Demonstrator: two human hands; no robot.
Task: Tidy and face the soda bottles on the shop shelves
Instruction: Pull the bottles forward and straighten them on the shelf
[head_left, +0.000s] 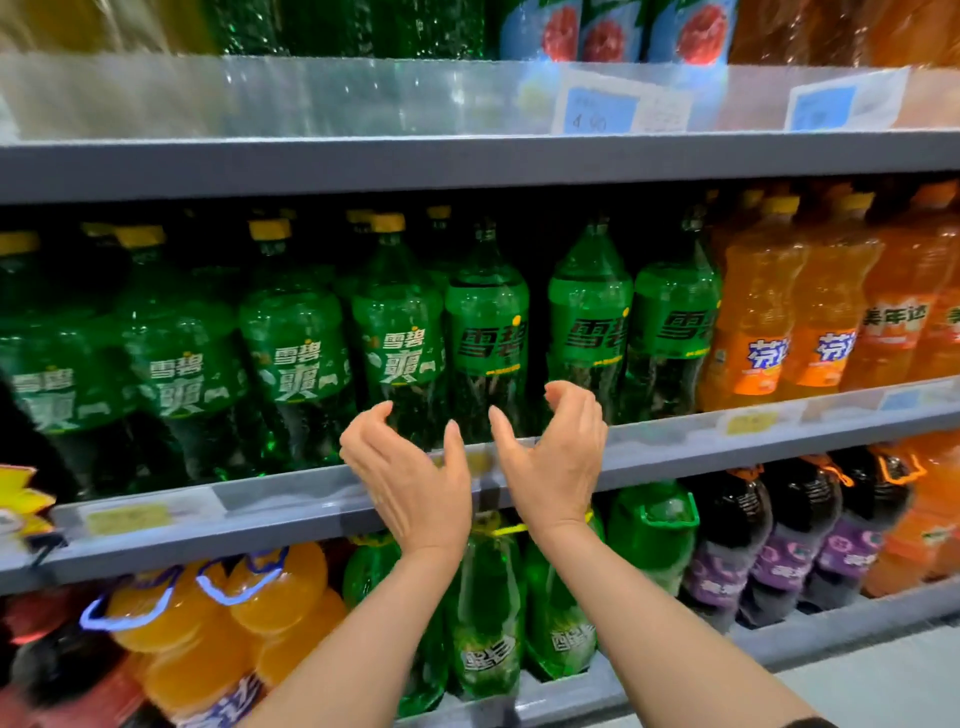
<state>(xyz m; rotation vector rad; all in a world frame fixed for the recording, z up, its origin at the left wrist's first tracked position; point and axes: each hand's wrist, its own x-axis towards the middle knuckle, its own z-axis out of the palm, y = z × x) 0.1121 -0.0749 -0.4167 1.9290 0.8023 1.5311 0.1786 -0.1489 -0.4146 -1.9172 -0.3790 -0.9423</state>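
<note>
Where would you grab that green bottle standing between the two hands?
Take the green bottle from the front, one hand on each flank of its lower body below the label. It stands upright, the shelf rail hides its base, and a gap sits on its right.

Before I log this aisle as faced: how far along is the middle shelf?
Looks done: most green bottles show labels forward. In hand: nothing; left hand and right hand hover, cupped, before one bottle. Left: the gap beside it, and possibly other shelves.

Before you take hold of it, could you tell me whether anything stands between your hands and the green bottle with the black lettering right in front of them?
Nothing visible does. Left hand and right hand hover open before the green bottle; only the shelf's front lip crosses below.
</note>
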